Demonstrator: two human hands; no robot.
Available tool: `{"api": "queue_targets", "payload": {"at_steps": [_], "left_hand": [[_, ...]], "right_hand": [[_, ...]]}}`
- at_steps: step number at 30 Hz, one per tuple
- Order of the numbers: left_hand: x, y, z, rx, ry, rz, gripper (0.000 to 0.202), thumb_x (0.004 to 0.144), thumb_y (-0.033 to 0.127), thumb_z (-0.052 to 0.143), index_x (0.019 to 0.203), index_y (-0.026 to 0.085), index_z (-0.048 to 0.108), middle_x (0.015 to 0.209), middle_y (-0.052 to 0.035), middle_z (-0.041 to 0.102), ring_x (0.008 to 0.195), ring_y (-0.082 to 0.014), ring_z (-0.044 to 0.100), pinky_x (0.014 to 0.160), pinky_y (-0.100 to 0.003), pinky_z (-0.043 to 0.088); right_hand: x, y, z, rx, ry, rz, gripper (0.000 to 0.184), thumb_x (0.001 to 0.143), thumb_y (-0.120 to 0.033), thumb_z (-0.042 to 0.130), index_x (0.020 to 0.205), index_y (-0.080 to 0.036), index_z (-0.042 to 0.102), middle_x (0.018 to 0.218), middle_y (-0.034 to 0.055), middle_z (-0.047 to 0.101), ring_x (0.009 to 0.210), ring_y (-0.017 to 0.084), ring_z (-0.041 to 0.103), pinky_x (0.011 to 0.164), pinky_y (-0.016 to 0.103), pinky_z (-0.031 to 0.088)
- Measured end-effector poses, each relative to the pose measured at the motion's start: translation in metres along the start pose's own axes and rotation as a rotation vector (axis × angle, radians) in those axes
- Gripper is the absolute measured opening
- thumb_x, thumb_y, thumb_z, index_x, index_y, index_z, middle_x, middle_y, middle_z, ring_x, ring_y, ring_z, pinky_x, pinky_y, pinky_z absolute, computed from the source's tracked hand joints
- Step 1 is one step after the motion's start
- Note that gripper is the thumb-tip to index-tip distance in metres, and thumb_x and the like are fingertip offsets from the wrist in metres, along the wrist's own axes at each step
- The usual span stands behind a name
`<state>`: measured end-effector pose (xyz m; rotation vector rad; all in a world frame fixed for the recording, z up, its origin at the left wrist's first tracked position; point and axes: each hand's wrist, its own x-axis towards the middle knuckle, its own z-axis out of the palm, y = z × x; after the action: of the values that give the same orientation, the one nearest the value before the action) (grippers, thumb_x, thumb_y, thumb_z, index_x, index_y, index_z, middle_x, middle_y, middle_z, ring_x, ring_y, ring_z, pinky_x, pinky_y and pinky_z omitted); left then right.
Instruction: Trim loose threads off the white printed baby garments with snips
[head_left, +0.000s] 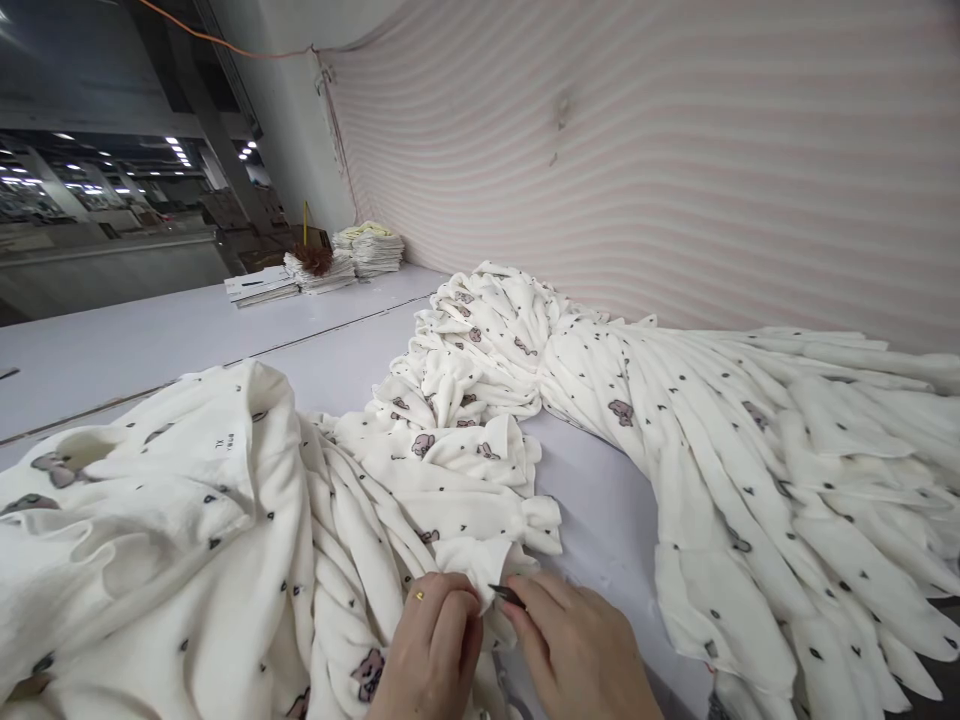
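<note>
White cloth edge (474,562) is low in the centre of the view, between your 2 hands, over the near part of the worktop (592,490). Your left hand (435,635), gold ring (419,595) on 1 finger, has its fingers curled in, pinching the cloth. Your right hand (574,645) is closed round a small dark pointed tool (510,596), tip right at the cloth; can't tell if it touches.

Progress: work at this edge looks under way, not finished. No cut or loose thread visible, so can't confirm anything done there. Which of the other pieces are done or left: can't tell.

Just left of you, a white printed garment (277,560) lies loosely heaped, neck label reading XL. Beyond the hands, more of the same print is bunched up; to the right, a big fanned pile (720,480) runs towards the worktop edge.

Farther back: flat white stacks (375,252) with a reddish-brown bundle (316,260) beside them. Striped sheet (637,180) hangs behind.
</note>
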<state>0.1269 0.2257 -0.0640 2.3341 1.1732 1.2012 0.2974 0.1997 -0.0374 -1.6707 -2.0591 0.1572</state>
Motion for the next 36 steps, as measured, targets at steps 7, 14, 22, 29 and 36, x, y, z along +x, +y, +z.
{"api": "queue_targets", "payload": {"at_steps": [7,14,22,29,36], "left_hand": [[0.009,-0.008,-0.001,-0.590,-0.084,-0.621,0.017,0.083,0.036,0.064,0.076,0.020,0.060,0.067,-0.0002,0.060,0.062,-0.0153,0.054,0.058,-0.023,0.040],[0.010,-0.029,0.000,-1.109,-0.160,-0.908,0.034,0.073,0.046,0.075,0.083,0.018,0.060,0.068,0.0033,0.056,0.063,-0.0086,0.047,0.059,-0.018,0.037],[0.015,-0.022,-0.006,-1.135,-0.151,-0.964,0.033,0.074,0.044,0.075,0.090,0.018,0.063,0.072,0.0020,0.062,0.066,-0.0093,0.052,0.064,-0.018,0.039],[0.016,-0.016,-0.009,-0.966,-0.291,-0.892,0.042,0.072,0.049,0.075,0.099,0.019,0.065,0.070,0.0032,0.056,0.067,-0.0108,0.048,0.063,-0.020,0.037],[0.024,-0.010,-0.011,-0.948,-0.298,-0.866,0.034,0.075,0.048,0.071,0.078,0.015,0.063,0.068,0.0019,0.055,0.065,-0.0114,0.046,0.061,-0.022,0.037]], "right_hand": [[0.009,0.004,0.010,0.765,-0.065,0.275,0.020,0.080,-0.018,0.063,0.100,-0.024,0.061,0.097,0.0025,0.065,0.087,0.019,0.064,0.074,0.026,0.051],[0.027,-0.003,0.026,0.867,-0.055,0.167,0.011,0.088,-0.027,0.059,0.083,-0.021,0.066,0.084,0.0021,0.067,0.081,0.018,0.062,0.074,0.025,0.047],[0.019,0.000,0.026,0.794,-0.088,0.133,0.013,0.090,-0.028,0.057,0.099,-0.022,0.064,0.091,0.0023,0.069,0.084,0.017,0.063,0.074,0.024,0.046],[0.019,-0.004,0.028,0.691,-0.073,0.176,0.021,0.096,-0.030,0.043,0.080,-0.021,0.054,0.061,-0.0032,0.056,0.057,0.013,0.053,0.054,0.022,0.038],[0.021,-0.005,0.027,0.888,-0.087,0.309,0.015,0.092,-0.033,0.049,0.083,-0.021,0.053,0.067,-0.0024,0.057,0.059,0.013,0.055,0.056,0.021,0.044]]}}
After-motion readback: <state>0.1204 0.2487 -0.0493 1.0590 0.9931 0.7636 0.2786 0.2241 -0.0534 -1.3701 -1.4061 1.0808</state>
